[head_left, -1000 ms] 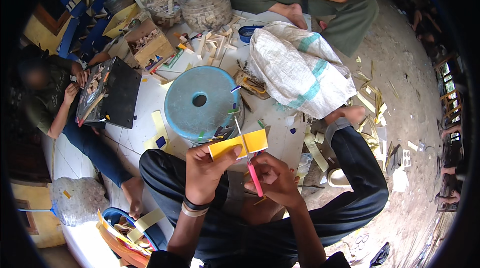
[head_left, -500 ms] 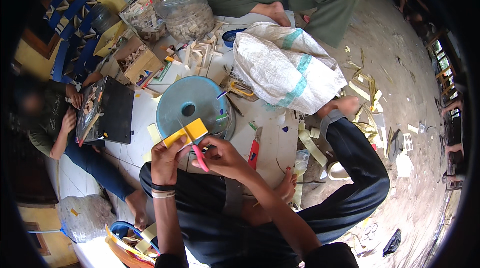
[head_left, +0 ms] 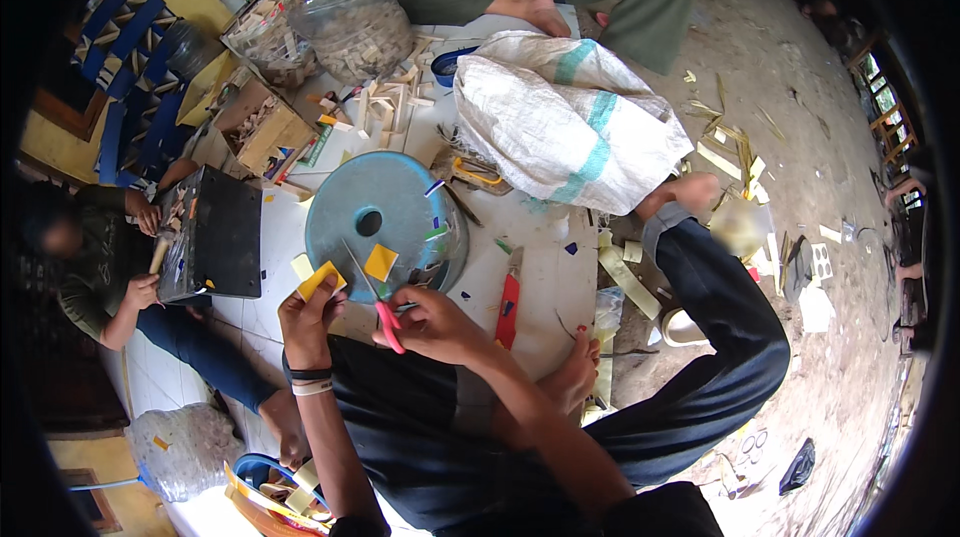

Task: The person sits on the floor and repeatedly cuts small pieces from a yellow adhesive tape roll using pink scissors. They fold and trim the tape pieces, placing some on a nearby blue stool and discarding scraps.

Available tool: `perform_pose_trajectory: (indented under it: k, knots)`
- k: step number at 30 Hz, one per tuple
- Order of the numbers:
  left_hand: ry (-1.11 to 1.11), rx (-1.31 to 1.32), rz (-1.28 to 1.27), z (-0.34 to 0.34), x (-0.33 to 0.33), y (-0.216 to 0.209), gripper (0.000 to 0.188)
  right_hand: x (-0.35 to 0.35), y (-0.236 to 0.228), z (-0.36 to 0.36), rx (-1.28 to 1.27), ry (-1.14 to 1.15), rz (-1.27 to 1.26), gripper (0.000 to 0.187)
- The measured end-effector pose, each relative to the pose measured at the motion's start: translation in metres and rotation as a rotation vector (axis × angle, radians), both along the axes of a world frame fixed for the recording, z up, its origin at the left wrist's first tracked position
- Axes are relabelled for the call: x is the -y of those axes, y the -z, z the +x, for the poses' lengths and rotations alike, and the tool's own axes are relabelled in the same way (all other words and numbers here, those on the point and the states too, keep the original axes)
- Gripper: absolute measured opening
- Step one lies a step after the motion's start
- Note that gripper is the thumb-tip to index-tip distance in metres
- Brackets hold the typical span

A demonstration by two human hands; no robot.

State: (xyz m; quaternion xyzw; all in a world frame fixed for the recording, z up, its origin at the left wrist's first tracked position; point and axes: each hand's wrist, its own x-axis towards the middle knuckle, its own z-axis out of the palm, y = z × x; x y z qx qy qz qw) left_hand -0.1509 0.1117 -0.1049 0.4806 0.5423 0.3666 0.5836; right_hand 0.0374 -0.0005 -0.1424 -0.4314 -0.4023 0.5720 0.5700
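Yellow piece [head_left: 321, 281], left of frame centre, judged light, bendable, best held by edges, is pinched in left grip [head_left: 308, 315]; scissors [head_left: 386, 315] are held in right grip [head_left: 436, 327].

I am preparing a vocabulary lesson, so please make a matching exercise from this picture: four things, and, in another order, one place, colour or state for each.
1 scissors
2 cutter
3 sack
4 round stand

A white with teal stripes
B blue-grey, hole in its top
C held in the right hand
D red-handled, lying on the tiles

Pairs: 1-C, 2-D, 3-A, 4-B
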Motion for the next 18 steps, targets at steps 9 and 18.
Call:
perform_pose_trajectory:
  k: [9,18]
  knots:
    - [-0.222,-0.882,0.804,0.036,-0.025,0.018,0.062,0.065,0.028,0.107,-0.213,-0.064,-0.129,0.048]
    - [0.078,-0.944,0.885,0.068,0.032,-0.008,0.043,0.088,0.083,0.096,1.297,0.228,-0.534,0.066]
